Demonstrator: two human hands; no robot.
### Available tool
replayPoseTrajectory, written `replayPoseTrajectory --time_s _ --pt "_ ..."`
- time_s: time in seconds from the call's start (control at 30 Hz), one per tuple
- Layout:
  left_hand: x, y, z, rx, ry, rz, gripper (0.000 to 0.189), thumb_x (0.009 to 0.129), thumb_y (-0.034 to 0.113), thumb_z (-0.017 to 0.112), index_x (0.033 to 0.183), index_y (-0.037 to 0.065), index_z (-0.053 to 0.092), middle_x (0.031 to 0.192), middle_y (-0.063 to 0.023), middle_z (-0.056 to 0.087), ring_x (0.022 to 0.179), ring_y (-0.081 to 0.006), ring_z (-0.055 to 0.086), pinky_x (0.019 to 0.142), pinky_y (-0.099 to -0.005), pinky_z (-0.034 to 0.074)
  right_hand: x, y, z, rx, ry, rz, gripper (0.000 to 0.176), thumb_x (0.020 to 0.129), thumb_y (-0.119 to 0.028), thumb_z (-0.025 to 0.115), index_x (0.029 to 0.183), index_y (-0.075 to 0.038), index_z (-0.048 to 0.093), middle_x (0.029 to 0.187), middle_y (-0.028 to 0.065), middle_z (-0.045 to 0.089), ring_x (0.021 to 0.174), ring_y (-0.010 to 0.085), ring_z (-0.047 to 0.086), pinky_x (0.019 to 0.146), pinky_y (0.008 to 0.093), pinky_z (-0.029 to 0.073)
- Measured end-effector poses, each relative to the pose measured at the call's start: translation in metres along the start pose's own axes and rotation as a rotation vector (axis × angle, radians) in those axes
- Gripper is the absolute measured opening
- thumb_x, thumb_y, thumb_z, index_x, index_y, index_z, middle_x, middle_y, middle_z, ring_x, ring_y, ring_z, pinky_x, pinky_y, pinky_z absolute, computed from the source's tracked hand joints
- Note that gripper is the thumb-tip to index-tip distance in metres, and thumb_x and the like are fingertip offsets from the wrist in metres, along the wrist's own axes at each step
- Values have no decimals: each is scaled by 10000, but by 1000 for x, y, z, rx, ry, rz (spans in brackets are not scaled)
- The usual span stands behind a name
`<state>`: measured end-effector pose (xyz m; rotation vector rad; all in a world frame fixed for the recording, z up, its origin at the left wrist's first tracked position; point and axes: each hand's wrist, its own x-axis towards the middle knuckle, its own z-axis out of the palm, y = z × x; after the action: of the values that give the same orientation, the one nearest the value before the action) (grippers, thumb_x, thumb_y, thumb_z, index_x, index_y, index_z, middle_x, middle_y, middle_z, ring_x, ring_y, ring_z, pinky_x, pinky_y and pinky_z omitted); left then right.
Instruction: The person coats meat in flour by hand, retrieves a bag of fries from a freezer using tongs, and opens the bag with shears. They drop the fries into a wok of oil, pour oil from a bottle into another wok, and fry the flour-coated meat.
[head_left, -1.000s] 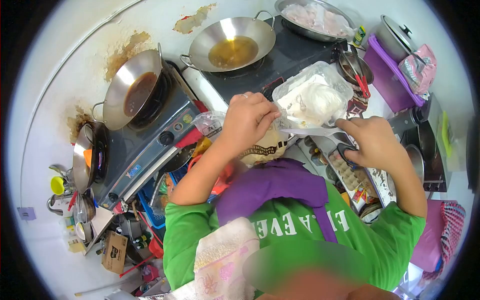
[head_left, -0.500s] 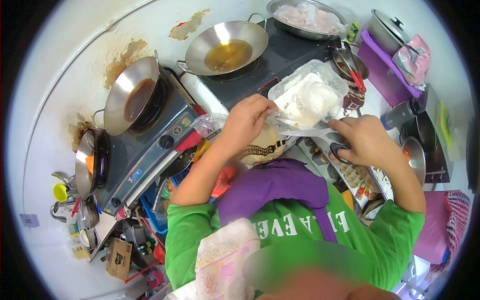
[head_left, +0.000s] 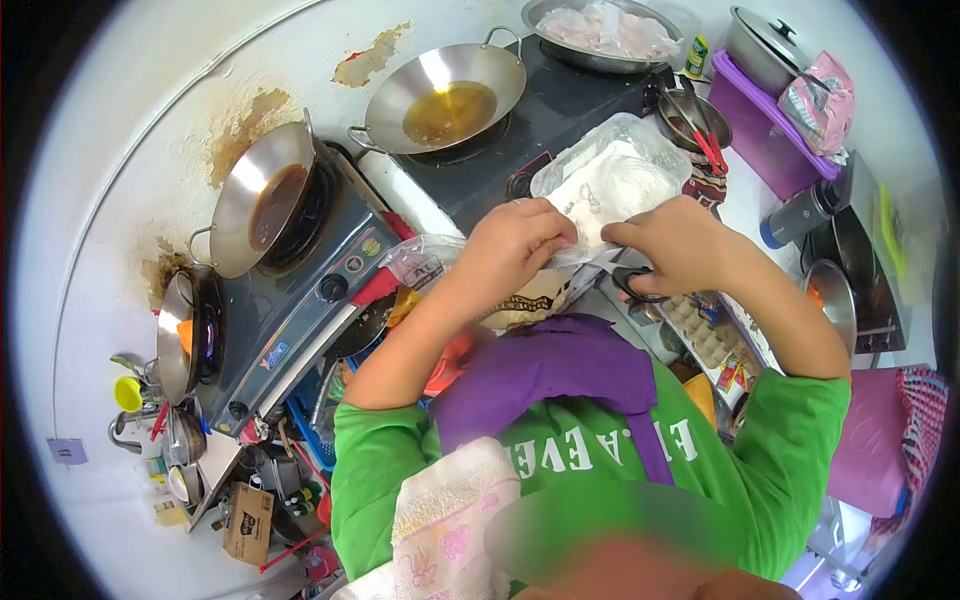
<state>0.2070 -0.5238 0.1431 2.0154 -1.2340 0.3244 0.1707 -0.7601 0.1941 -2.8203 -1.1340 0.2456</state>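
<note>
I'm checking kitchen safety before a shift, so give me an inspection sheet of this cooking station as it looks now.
Surface: black cooktop and a gas stove, both occupied.
Job's things: plastic bag of white food; scissors, black handles showing.
Clutter: wok with amber oil, wok with dark liquid, tray of pale food, purple bin.
Hands: left hand pinches the bag; right hand grips the scissors.
Cables: nothing seen.
Surroundings: stained white wall; carton lower left.

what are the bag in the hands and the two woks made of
The bag looks like thin clear plastic: glossy, crinkled, its white contents showing through. The far wok and the left wok look like bare metal, probably steel or aluminium: silvery with bright reflections.
</note>
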Motion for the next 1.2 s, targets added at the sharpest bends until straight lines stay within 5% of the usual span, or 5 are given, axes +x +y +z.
replayPoseTrajectory --time_s 0.43,0.63,0.87,1.07,1.2 --pt "3 0 -3 45 -22 5 133 741 99 636 847 33 591 791 -116 574 766 -302 574 658 -390 446 34 -11 15 20 -42 -48 459 688 -335 647 1033 -46 560 650 164 595 648 346 602 593 442 461" --pt "-30 14 -39 245 -111 -299 284 740 212 663 989 94 595 870 -77 595 844 -273 574 724 -378 447 32 -22 7 35 -13 4 626 645 -309 678 1181 -52 483 605 121 588 593 325 596 550 403 458" --pt "-30 6 -30 153 -70 -174 82 732 113 616 793 61 632 796 -104 596 803 -306 568 723 -405 451 62 -27 20 50 29 -89 709 631 -274 683 1228 -20 398 625 136 592 603 341 594 543 412 452" --pt "-27 4 -30 135 31 -173 92 722 107 621 802 67 638 833 -92 615 793 -300 579 707 -388 444 79 -27 27 41 -111 -56 965 663 -308 675 1397 -29 115 695 176 610 649 358 605 584 422 477" --pt "-27 -5 -21 136 24 -160 73 716 105 625 770 59 642 800 -95 609 751 -306 576 681 -390 443 87 -34 28 269 -44 -2 993 674 -267 675 1419 -75 47 743 170 619 663 359 607 605 426 481"
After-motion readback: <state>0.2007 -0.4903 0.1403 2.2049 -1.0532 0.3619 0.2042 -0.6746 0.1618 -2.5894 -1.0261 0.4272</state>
